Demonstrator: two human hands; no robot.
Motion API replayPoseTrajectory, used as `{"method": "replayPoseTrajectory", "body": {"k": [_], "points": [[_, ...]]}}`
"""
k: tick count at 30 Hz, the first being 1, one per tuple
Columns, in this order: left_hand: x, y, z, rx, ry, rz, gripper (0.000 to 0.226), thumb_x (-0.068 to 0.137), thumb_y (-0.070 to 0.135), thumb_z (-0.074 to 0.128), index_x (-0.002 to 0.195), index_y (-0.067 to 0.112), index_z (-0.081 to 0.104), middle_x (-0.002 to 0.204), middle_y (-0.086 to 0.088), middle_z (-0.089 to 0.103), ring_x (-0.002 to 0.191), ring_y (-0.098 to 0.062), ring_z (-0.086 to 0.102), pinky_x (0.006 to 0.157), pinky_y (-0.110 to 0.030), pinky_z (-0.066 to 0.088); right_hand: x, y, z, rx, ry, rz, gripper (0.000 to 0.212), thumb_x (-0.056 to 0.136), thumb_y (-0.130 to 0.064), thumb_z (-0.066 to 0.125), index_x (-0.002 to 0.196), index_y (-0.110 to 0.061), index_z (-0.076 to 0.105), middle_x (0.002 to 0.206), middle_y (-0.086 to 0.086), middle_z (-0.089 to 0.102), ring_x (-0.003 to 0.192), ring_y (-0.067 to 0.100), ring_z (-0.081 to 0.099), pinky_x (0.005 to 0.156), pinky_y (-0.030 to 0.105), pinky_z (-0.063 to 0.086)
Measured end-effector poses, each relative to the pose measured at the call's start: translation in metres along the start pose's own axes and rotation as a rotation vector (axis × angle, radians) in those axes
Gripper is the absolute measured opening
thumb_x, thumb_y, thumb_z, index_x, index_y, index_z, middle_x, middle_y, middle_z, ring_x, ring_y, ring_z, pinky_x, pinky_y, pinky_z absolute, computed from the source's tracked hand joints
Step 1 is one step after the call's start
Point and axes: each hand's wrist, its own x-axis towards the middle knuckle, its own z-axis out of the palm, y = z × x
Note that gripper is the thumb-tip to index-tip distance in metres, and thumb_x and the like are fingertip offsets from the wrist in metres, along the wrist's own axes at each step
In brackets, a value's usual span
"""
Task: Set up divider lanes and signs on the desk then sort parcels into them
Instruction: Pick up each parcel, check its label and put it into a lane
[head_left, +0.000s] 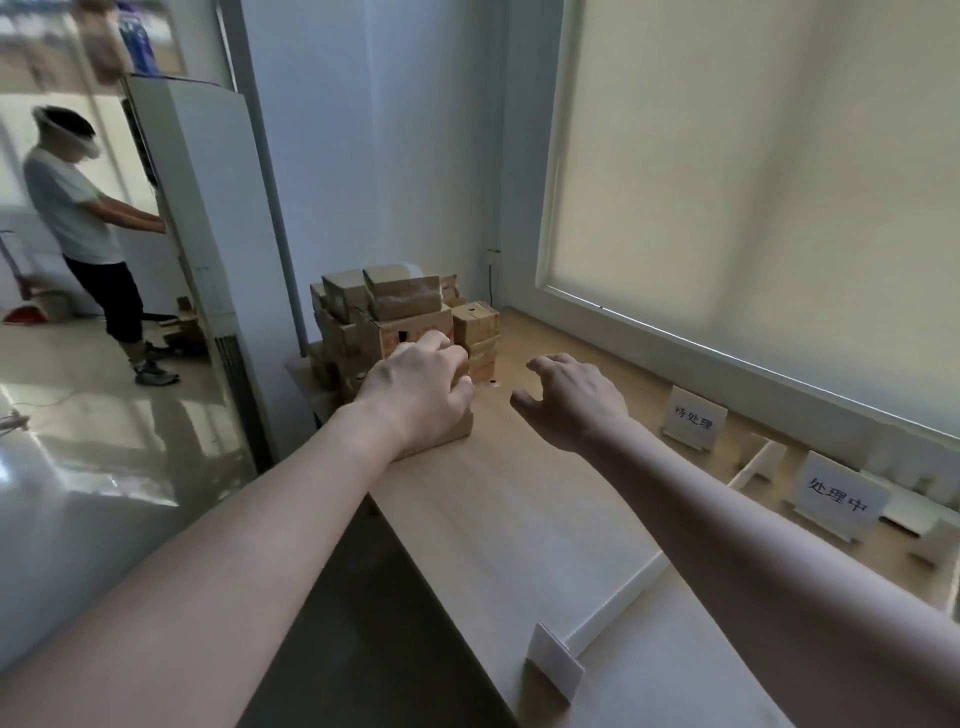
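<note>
The left hand (421, 387) curls over a small parcel (452, 434) lying on the surface (519, 519), gripping it from above; just beyond its knuckles rises the stack (400, 322) of cardboard parcels. To its right, the right hand (574, 397) hovers with fingers spread and relaxed, holding nothing. Further right stand 2 signs (691, 418) and white dividers (761, 460) (the lanes look already laid out). Sorting seems underway: the next move likely calls for lifting this parcel and carrying it rightward into a lane.
</note>
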Motion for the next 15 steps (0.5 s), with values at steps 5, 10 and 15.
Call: {"method": "replayPoseTrajectory", "body": {"k": [5,10,15], "points": [[0.058,-0.071,0.008,-0.012,0.013,-0.063,0.048,0.104,0.045,0.043,0.146,0.023,0.051,0.147,0.000,0.048,0.129,-0.026,0.052,0.098,-0.046,0.054,0.088,-0.036,0.025,0.035,0.002,-0.078,0.051,0.098,-0.058,0.046,0.134,-0.023,0.058,0.135,0.006,0.059,0.117,0.032,0.057,0.082,0.038,0.049],[0.122,-0.143,0.021,-0.040,0.017,-0.067,0.047,0.104,0.044,0.045,0.145,0.023,0.051,0.144,0.000,0.049,0.129,-0.026,0.051,0.098,-0.047,0.055,0.170,-0.074,0.062,0.068,0.003,-0.071,0.051,0.098,-0.059,0.045,0.131,-0.023,0.058,0.125,0.005,0.061,0.109,0.029,0.059,0.072,0.035,0.045],[0.195,-0.222,0.039,-0.074,0.005,-0.020,0.048,0.104,0.044,0.045,0.147,0.024,0.049,0.148,0.000,0.047,0.134,-0.026,0.048,0.101,-0.048,0.053,0.247,-0.108,0.101,0.098,-0.003,0.018,0.052,0.097,-0.059,0.046,0.132,-0.022,0.057,0.122,0.003,0.061,0.104,0.025,0.059,0.074,0.036,0.054]]}}
